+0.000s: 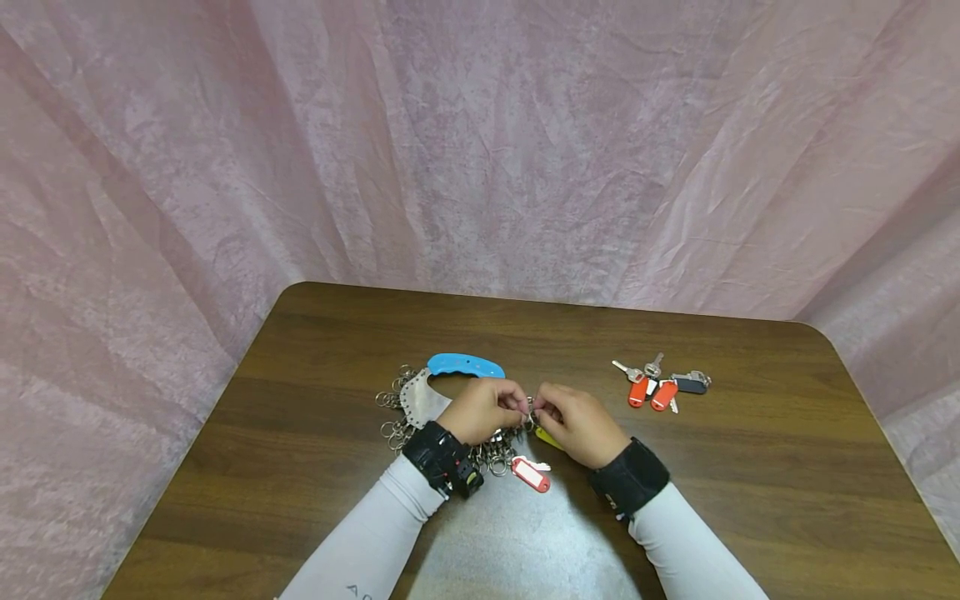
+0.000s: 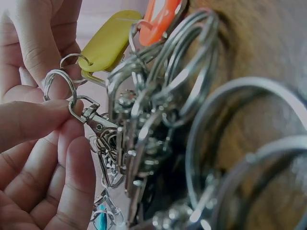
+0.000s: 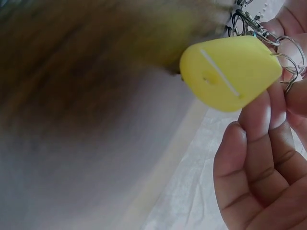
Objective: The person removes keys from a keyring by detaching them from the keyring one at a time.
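My left hand (image 1: 480, 410) pinches a metal split ring (image 2: 48, 79) between thumb and finger. The ring hangs from a swivel clasp (image 2: 98, 123) on a key holder with a blue handle (image 1: 465, 364) and a pale plate (image 1: 422, 402). My right hand (image 1: 583, 423) meets it from the right, pinching the small wire ring (image 3: 292, 64) of a yellow key tag (image 3: 235, 72). The two rings are close together; whether they are linked I cannot tell. A red key tag (image 1: 531, 473) with a key lies just below, near the holder's several clasps and rings.
Right of my hands, loose keys (image 1: 630, 371) lie with orange tags (image 1: 637, 392) and a dark tag (image 1: 688, 385) on the brown wooden table (image 1: 300, 500). Pink curtains (image 1: 480, 150) hang behind the table's far edge.
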### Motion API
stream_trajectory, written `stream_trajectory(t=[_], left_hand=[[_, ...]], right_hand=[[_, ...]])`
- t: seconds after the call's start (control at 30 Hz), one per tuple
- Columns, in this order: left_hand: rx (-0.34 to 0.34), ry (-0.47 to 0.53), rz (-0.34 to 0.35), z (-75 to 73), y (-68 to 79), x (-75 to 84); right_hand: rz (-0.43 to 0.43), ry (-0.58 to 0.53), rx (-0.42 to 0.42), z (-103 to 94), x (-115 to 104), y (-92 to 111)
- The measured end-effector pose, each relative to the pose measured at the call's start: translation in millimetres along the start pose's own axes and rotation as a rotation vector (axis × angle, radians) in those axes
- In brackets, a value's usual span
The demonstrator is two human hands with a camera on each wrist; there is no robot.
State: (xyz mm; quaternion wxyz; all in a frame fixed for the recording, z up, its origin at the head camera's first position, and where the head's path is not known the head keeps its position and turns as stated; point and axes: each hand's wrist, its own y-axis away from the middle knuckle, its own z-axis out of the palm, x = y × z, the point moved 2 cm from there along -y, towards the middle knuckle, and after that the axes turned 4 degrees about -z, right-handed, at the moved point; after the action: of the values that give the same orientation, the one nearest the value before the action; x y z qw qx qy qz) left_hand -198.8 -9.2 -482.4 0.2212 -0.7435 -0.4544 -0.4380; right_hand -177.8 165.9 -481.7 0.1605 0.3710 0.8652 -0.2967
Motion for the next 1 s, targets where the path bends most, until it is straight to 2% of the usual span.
stream_trajectory(t=[0.8, 1.0], left_hand=[[0.038, -0.049, 0.003, 1.5, -1.7, -0.5], [0.044, -0.054, 0.011, 1.3, -2.0, -1.5]], right_hand=[[-0.043, 0.053, 0.023, -1.1, -2.9, -1.5], [-0.010, 0.047, 0.024, -0.8, -3.3, -1.5]])
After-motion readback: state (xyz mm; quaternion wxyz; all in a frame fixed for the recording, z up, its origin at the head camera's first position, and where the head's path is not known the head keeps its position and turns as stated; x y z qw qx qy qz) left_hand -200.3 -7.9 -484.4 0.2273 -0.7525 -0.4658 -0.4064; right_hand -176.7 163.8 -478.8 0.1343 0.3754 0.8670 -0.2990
